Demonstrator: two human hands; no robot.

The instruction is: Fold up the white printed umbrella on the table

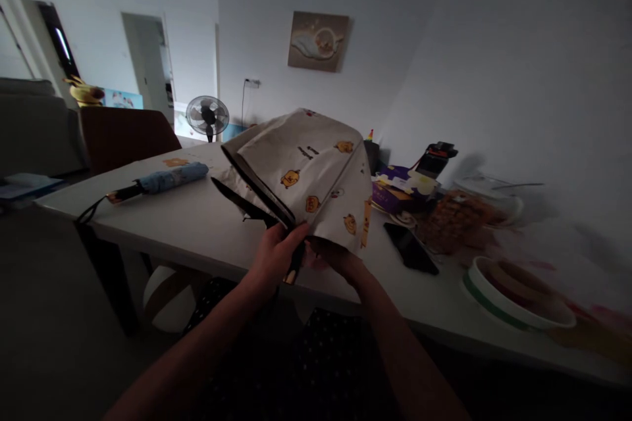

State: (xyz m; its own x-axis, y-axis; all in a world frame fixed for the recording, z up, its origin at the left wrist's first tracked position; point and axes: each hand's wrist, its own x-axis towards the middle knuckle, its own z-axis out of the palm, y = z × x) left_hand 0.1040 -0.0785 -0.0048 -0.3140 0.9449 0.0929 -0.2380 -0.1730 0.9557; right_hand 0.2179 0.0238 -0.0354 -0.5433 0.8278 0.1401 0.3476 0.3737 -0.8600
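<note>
right hand (342, 261) partly hidden, sofa (32, 122) cut off

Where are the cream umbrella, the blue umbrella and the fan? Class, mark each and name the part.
Cream umbrella (313, 174): head view, on its loose canopy.
Blue umbrella (168, 179): head view, on its furled canopy.
Fan (209, 116): head view, on its hub.

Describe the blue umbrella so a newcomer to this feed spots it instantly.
On the white table, look left toward the brown chair. A slim blue umbrella lies there, its dark handle and loop strap near the table's edge. Unlike the loose, cartoon-printed cream umbrella, it is furled and untouched.
</note>
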